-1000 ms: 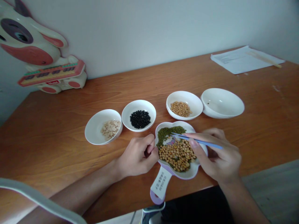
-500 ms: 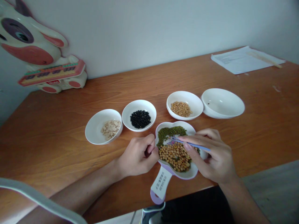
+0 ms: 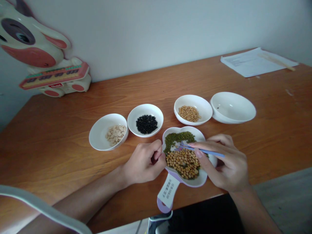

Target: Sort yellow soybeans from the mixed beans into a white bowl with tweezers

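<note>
My right hand [image 3: 227, 162] pinches a pair of blue tweezers [image 3: 212, 152], whose tips lie over the middle of a flower-shaped white dish with a purple edge [image 3: 210, 159]. In the dish, green mung beans [image 3: 179, 137] lie along the far side and yellow soybeans [image 3: 182, 162] across the near side, with some green ones among them. Whether the tips hold a bean is too small to tell. My left hand [image 3: 146, 162] is closed, thumb and forefinger at the dish's left rim. A labelled handle [image 3: 168, 190] points toward me.
Beyond the dish stand white bowls: one with pale flat seeds [image 3: 115, 135], one with black beans [image 3: 146, 124], one with soybeans [image 3: 189, 113], and a right-hand bowl [image 3: 232, 109] with a dark speck. A cow-shaped toy keyboard [image 3: 56, 76] and papers [image 3: 253, 61] are farther back.
My right hand and the tweezers have shifted slightly to the right. My left hand and the dish stay in place.
</note>
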A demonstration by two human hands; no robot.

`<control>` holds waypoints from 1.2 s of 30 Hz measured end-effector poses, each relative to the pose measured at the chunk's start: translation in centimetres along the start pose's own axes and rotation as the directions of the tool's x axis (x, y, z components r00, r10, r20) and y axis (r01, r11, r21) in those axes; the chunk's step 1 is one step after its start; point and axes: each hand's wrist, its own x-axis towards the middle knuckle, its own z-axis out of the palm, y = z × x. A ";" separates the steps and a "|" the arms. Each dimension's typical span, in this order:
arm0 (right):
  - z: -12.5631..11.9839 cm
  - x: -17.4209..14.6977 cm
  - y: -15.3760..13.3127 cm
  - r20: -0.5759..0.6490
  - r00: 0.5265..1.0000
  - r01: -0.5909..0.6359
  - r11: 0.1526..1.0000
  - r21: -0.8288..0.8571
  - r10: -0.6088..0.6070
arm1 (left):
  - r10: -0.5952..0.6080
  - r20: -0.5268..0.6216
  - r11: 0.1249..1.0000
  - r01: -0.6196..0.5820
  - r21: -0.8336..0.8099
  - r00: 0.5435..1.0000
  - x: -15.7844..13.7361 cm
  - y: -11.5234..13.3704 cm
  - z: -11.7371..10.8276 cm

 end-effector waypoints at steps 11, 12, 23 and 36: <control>0.0 0.1 -0.1 0.024 0.999 0.029 0.999 0.024 -0.030 | 0.003 -0.003 1.000 -0.003 -0.006 1.000 0.0 -0.1 0.1; 0.0 0.1 -0.1 0.025 0.999 0.032 0.999 0.024 -0.033 | 0.005 -0.003 1.000 -0.005 -0.004 1.000 0.0 -0.1 0.1; 0.2 0.0 0.1 0.042 0.998 0.043 0.999 0.007 -0.043 | -0.011 0.004 1.000 0.011 -0.007 1.000 0.0 -0.1 0.0; 0.1 0.2 -0.2 0.048 0.998 0.046 0.999 0.016 -0.046 | 0.009 -0.004 1.000 -0.009 -0.001 1.000 -0.1 -0.2 0.1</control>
